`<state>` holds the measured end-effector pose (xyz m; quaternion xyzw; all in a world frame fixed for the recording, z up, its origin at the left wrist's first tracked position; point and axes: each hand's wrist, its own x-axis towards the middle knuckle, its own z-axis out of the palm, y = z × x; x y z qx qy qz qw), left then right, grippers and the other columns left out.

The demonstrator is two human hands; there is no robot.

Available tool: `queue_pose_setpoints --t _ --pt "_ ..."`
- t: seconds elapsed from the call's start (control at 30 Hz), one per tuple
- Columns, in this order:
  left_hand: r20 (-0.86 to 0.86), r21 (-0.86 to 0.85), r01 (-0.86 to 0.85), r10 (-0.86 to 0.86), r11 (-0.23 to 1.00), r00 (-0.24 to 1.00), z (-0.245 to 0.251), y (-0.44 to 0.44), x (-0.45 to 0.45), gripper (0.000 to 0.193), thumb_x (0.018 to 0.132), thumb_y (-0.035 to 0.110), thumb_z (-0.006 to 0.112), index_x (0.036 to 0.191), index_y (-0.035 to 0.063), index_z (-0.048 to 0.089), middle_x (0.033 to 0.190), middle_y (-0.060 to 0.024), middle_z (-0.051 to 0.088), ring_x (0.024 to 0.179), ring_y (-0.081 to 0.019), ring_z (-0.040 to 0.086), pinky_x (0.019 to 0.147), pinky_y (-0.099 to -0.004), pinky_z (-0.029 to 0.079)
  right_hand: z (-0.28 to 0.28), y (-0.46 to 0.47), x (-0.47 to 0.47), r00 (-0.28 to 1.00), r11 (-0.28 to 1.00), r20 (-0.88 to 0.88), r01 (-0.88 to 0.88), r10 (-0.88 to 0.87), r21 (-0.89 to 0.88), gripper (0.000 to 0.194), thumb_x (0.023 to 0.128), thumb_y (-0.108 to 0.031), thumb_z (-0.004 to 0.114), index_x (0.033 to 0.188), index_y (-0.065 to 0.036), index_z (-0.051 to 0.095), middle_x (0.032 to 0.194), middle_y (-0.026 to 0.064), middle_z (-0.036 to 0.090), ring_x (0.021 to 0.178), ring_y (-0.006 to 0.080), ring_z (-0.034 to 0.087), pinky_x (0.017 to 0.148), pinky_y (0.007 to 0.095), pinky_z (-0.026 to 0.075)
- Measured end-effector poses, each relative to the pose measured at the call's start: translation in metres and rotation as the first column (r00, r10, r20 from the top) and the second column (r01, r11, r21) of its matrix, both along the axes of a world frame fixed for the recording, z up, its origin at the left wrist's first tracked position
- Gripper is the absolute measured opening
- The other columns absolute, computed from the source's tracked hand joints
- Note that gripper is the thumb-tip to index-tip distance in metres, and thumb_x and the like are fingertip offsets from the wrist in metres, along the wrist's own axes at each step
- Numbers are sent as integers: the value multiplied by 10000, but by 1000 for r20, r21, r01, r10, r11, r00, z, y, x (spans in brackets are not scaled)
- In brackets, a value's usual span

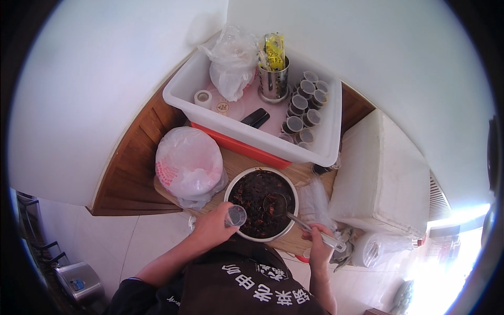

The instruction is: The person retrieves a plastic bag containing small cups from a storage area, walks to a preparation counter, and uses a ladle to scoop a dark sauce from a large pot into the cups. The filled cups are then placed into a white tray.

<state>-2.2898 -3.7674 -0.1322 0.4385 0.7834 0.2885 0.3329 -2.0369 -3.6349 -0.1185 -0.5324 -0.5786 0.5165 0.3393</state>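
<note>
My left hand (212, 228) grips a small clear plastic cup (236, 215) by its side, at the near left rim of a round basin (227, 193). Dark chili oil sauce (256, 193) with reddish bits fills much of the basin. In my right hand (321, 244) is the handle of a metal ladle (305, 224). Its bowl lies in the sauce, right of the basin's middle, partly sunk. The cup looks see-through, but its contents cannot be made out.
Behind the basin, a white plastic bin (252, 128) holds several lidded sauce cups (300, 103), a metal canister (273, 84) and a plastic bag (234, 63). A bagged round stack (189, 161) stands left. Clear plastic sleeves (315, 201) and a white foam box (362, 173) are right.
</note>
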Motion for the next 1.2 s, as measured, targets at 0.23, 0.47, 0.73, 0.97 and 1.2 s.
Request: queue_pose_setpoints --t 0.23,0.47,0.73,0.97,1.2 --pt "-85 -28 38 -41 999 996 -9 13 5 545 741 302 692 1173 67 458 1007 -165 625 922 -333 613 771 -431 480 23 1 -4 996 997 -60 67 -69 -39 153 894 -84 515 947 46 576 783 155 637 667 198 642 647 308 544" --pt "-141 -26 84 -86 996 986 -3 42 14 524 740 302 698 1135 47 467 959 -157 635 860 -322 632 723 -423 501 46 -11 -6 996 996 -70 58 -54 62 143 880 -60 486 932 42 572 790 160 645 658 194 636 655 296 525" --pt "-93 62 29 -23 998 995 1 65 23 526 708 294 741 1100 47 493 861 -77 635 779 -281 640 667 -394 509 53 -28 -14 991 951 117 -92 59 296 120 875 -47 495 914 12 592 758 116 659 705 164 615 678 272 475" --pt "-74 70 1 4 998 997 9 71 23 554 715 308 731 1129 27 495 944 -131 645 875 -313 636 753 -399 508 46 -35 -10 935 839 336 -268 109 473 94 834 -26 538 857 -40 628 759 89 658 679 203 633 632 298 487" --pt "-72 119 -38 47 992 996 0 70 26 579 704 298 745 1150 23 498 971 -168 642 908 -343 625 784 -405 501 38 -30 -7 936 679 323 -330 143 656 104 761 25 610 840 -37 636 782 134 660 691 257 646 623 315 497"
